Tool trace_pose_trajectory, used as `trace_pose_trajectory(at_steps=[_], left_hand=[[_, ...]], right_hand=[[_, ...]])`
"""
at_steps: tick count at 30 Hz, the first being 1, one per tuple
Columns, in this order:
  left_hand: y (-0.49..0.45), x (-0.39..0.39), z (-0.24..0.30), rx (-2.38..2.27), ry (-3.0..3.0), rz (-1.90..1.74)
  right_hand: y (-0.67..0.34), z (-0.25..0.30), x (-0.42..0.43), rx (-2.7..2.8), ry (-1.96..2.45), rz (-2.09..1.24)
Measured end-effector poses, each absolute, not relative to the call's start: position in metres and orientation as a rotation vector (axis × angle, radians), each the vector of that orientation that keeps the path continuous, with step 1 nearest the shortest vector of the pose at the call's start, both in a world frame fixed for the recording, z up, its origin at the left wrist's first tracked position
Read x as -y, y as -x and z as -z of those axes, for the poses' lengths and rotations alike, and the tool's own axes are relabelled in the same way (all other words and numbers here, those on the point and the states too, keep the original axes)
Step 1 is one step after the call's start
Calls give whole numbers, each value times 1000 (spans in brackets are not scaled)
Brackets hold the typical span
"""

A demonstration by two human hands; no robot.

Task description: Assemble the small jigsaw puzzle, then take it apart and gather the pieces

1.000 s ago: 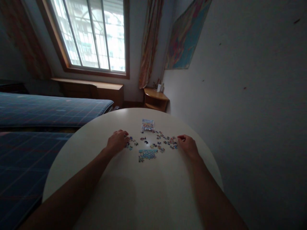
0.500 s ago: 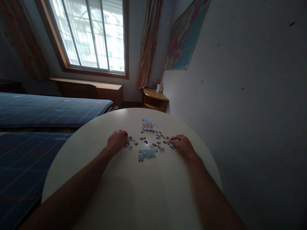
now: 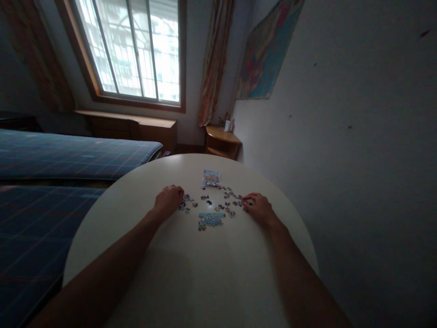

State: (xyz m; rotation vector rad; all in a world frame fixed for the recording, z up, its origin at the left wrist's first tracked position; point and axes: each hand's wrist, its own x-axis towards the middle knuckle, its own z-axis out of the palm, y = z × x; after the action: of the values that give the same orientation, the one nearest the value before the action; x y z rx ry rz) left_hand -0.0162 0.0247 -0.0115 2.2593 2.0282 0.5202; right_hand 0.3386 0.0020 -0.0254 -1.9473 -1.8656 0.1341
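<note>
Loose jigsaw pieces [image 3: 225,200] lie scattered across the far part of a round white table [image 3: 191,273]. A joined block of pieces [image 3: 211,219] sits nearest me, and a small printed picture card [image 3: 210,178] lies behind the scatter. My left hand [image 3: 168,200] rests curled on the table, its fingertips touching the left cluster of pieces [image 3: 186,203]. My right hand [image 3: 257,207] lies on the right cluster with its fingers bent over the pieces; what it pinches is too small to make out.
A bed with a blue checked cover [image 3: 68,155] stands left of the table. A plain wall [image 3: 341,136] runs close along the right. Behind are a window [image 3: 133,50], a wooden desk [image 3: 136,127] and a corner shelf [image 3: 221,139].
My right hand has slid left from the table's right edge onto the right cluster of pieces. My left hand has barely moved.
</note>
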Motion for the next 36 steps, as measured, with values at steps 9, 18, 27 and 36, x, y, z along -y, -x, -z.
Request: trace_pose_trajectory(at_steps=[9, 18, 27, 36], left_hand=[[15, -25, 11, -2021, -2259, -519], [16, -25, 11, -2013, -2263, -525], [16, -23, 9, -2016, -2252, -520], [16, -24, 10, -2019, -2243, -519]], right_hand=[[-337, 26, -4, 1928, 1900, -149], [-339, 29, -8, 1911, 1913, -178], [-340, 27, -7, 1896, 1865, -223], [-332, 20, -3, 1891, 1932, -322]])
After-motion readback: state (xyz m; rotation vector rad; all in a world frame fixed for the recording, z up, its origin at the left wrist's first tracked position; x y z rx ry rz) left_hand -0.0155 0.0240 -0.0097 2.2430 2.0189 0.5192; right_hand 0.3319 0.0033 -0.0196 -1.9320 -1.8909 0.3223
